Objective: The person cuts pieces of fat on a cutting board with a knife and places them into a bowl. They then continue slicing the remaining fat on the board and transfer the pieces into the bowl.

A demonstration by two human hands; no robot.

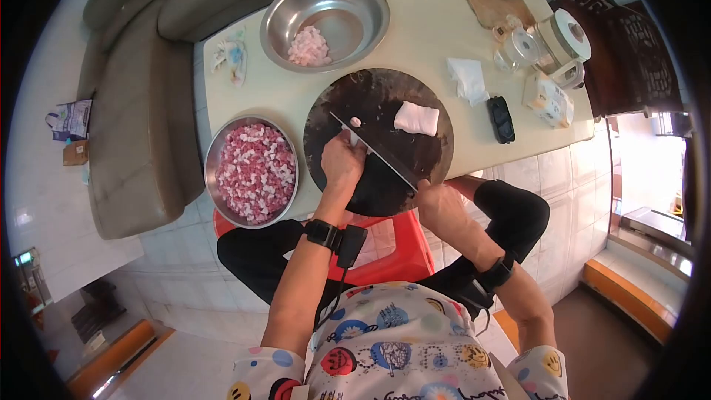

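My right hand (443, 207) is closed around the handle of a kitchen knife (381, 155). The blade lies slantwise over a round dark cutting board (400, 89), edge-on to my view. My left hand (344, 163) has its fingers curled against a small pale piece of fat (354, 135) close to the blade; the hand covers most of it. Just beyond the knife lies a small cut bit of fat (355, 122). A larger white slab of fat (417, 118) rests on the board's right side, apart from both hands.
Left of the board, a metal bowl (209, 178) holds diced red and white meat. A wide steel basin (370, 7) with pale cubes stands behind. To the right are a black case (501, 120), a white packet (466, 79), a tissue pack (549, 100) and a kettle (566, 33).
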